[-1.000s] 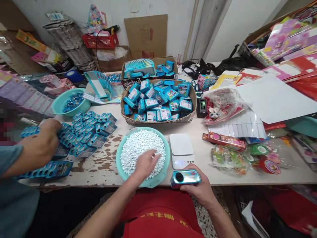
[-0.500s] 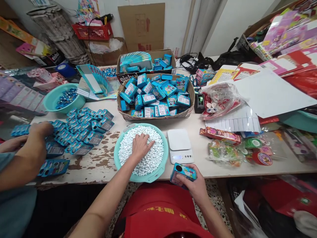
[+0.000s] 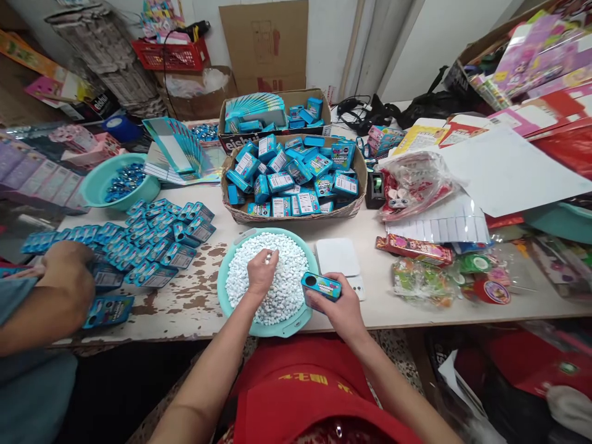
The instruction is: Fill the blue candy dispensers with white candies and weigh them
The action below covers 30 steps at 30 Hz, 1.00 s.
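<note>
My left hand [image 3: 261, 272] is closed over the white candies [image 3: 289, 262], with a few showing between thumb and fingers. These small pebble-like pieces fill a turquoise basin [image 3: 224, 290] on the table in front of me. My right hand [image 3: 343, 308] grips a small blue candy box [image 3: 319, 284], tilted, with a dark round hole in its top. That box is at the basin's right rim, in front of a white kitchen scale [image 3: 337, 256], whose display it and my hand partly cover.
A cardboard box [image 3: 296, 217] full of blue candy boxes stands behind the basin. Rows of blue boxes [image 3: 157, 243] stand at left, where a co-worker's hand [image 3: 69, 253] reaches. Wrapped sweets [image 3: 423, 283] and a tape dispenser [image 3: 374, 190] are at right.
My left hand has gone from spread fingers on the candies to a closed grasp. My right hand has brought the blue box up and left, to the basin's rim.
</note>
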Each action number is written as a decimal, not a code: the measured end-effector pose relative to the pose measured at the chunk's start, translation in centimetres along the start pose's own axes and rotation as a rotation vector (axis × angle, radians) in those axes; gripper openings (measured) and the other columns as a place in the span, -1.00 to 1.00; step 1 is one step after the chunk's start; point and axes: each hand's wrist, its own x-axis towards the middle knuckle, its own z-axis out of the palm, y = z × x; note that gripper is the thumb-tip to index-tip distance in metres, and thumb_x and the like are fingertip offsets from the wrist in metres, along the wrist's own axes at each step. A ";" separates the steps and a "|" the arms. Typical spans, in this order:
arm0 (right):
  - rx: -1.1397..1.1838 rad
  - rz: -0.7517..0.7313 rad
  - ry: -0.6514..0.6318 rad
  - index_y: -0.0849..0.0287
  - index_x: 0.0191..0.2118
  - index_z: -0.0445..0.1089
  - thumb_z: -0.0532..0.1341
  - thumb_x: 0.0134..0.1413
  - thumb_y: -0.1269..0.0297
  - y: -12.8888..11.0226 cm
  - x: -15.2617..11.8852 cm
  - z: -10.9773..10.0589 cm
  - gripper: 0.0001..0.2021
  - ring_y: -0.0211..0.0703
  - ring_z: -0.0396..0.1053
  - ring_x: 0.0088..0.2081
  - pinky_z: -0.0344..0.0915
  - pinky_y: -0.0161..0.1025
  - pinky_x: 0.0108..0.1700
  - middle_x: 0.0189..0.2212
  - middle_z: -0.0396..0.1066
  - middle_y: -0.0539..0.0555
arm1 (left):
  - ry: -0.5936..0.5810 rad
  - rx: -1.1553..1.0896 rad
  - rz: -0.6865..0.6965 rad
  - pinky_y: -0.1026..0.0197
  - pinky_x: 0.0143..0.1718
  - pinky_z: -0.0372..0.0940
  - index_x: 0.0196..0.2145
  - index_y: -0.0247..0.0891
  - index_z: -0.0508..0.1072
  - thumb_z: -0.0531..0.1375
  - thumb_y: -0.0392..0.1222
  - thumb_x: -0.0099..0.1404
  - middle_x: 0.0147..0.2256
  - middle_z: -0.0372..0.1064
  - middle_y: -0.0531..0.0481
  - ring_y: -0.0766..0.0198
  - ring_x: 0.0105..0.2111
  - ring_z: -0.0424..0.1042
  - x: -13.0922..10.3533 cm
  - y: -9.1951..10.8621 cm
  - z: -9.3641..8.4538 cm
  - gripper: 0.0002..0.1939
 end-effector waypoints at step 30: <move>-0.555 -0.408 -0.046 0.09 -0.26 0.30 0.27 -0.09 0.34 -1.8 1.7 4.9 -0.79 -0.09 0.36 -0.21 0.26 -0.21 -0.22 -0.29 0.39 0.03 | -0.079 -1.004 -0.342 0.31 -0.55 0.21 -0.58 -0.29 0.28 0.26 -0.06 0.07 -0.63 0.22 0.12 0.40 -0.62 0.29 -1.3 7.7 -1.7 -0.70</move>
